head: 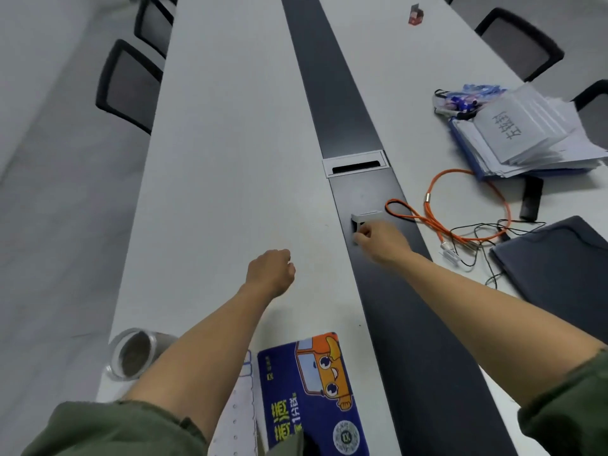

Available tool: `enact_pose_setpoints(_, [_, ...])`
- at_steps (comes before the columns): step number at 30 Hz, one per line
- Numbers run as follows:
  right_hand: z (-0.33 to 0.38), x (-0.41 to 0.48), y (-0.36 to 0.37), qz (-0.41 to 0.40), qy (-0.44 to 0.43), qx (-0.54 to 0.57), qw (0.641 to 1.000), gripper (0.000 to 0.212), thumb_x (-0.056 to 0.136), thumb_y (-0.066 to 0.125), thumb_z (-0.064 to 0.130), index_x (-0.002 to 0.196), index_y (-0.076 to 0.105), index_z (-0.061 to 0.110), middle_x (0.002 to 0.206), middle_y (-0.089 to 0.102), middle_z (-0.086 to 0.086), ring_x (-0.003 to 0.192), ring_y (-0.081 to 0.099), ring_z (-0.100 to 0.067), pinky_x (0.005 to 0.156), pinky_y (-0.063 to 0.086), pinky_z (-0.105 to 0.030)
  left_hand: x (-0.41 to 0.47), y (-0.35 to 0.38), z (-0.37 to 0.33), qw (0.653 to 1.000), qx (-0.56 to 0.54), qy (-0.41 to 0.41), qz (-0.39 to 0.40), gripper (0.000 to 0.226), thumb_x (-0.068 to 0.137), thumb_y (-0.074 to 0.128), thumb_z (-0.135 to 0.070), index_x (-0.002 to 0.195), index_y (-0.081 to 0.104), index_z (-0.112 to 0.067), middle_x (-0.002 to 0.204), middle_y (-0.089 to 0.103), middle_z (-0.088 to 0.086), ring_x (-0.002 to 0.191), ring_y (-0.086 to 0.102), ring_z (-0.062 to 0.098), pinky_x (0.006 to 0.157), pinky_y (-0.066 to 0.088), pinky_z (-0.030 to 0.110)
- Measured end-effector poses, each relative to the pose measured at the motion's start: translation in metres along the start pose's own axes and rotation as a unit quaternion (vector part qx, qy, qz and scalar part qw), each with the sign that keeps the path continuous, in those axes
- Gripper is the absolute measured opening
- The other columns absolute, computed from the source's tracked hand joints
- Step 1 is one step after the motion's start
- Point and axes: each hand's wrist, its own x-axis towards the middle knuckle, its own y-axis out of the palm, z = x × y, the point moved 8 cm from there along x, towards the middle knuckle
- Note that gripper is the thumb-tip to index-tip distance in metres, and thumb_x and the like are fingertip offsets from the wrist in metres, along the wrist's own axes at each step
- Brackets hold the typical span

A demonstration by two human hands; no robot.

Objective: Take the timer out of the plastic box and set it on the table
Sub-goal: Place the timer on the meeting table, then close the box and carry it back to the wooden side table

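A small grey and white timer (362,220) with a dark face stands on the dark centre strip (332,103) of the long white table (223,159). My right hand (380,240) is closed around the timer's near side, hiding its lower part. My left hand (271,271) hovers as a loose fist over the white tabletop to the left, holding nothing. A round clear plastic box (136,353) sits at the near left table edge, partly behind my left forearm; its inside looks dark.
A blue cartoon-printed pad (312,390) and a white perforated sheet (241,413) lie near me. To the right are an orange cable (437,222), thin black wires, a dark laptop (566,268), a black remote (531,199) and stacked papers (533,133). Chairs line both sides.
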Motion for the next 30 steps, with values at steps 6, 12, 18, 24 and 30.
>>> enact_pose_setpoints(6, [0.069, -0.048, -0.007, -0.030, -0.090, -0.123, 0.988, 0.033, 0.094, 0.049, 0.034, 0.119, 0.063, 0.017, 0.112, 0.069, -0.008, 0.100, 0.062, -0.029, 0.077, 0.047, -0.035, -0.060, -0.059, 0.026, 0.997, 0.019, 0.004, -0.073, 0.031, 0.097, 0.041, -0.027, 0.116, 0.061, -0.012, 0.113, 0.067, 0.009, 0.101, 0.063, 0.029, 0.079, 0.045, 0.034])
enact_pose_setpoints(12, [0.147, -0.108, 0.004, -0.075, -0.180, -0.231, 0.953, 0.033, 0.095, 0.046, 0.033, 0.116, 0.064, 0.013, 0.109, 0.067, -0.011, 0.100, 0.062, -0.032, 0.078, 0.047, -0.036, -0.136, -0.117, 0.072, 0.988, 0.045, 0.006, -0.147, 0.031, 0.097, 0.041, -0.027, 0.115, 0.061, -0.012, 0.111, 0.068, 0.007, 0.098, 0.064, 0.028, 0.080, 0.047, 0.037])
enact_pose_setpoints(18, [0.250, -0.194, 0.050, -0.093, -0.297, -0.283, 0.907, 0.031, 0.093, 0.047, 0.028, 0.113, 0.064, 0.010, 0.107, 0.068, -0.011, 0.096, 0.063, -0.033, 0.081, 0.048, -0.036, -0.248, -0.154, 0.160, 0.978, 0.067, -0.053, -0.192, 0.030, 0.096, 0.042, -0.028, 0.114, 0.061, -0.013, 0.111, 0.067, 0.010, 0.097, 0.063, 0.032, 0.077, 0.046, 0.036])
enact_pose_setpoints(24, [0.356, -0.279, 0.124, -0.078, -0.427, -0.305, 0.848, 0.032, 0.095, 0.046, 0.030, 0.112, 0.064, 0.011, 0.107, 0.068, -0.012, 0.093, 0.065, -0.033, 0.079, 0.051, -0.036, -0.367, -0.159, 0.263, 0.965, 0.070, -0.141, -0.208, 0.026, 0.095, 0.042, -0.028, 0.102, 0.062, -0.013, 0.107, 0.068, 0.013, 0.094, 0.063, 0.035, 0.073, 0.044, 0.035])
enact_pose_setpoints(30, [0.457, -0.354, 0.200, -0.047, -0.549, -0.316, 0.773, 0.032, 0.094, 0.046, 0.031, 0.114, 0.063, 0.013, 0.112, 0.067, -0.013, 0.097, 0.064, -0.036, 0.076, 0.049, -0.036, -0.475, -0.150, 0.362, 0.935, 0.043, -0.270, -0.226, 0.028, 0.096, 0.042, -0.028, 0.105, 0.063, -0.013, 0.108, 0.068, 0.009, 0.094, 0.064, 0.031, 0.070, 0.042, 0.032])
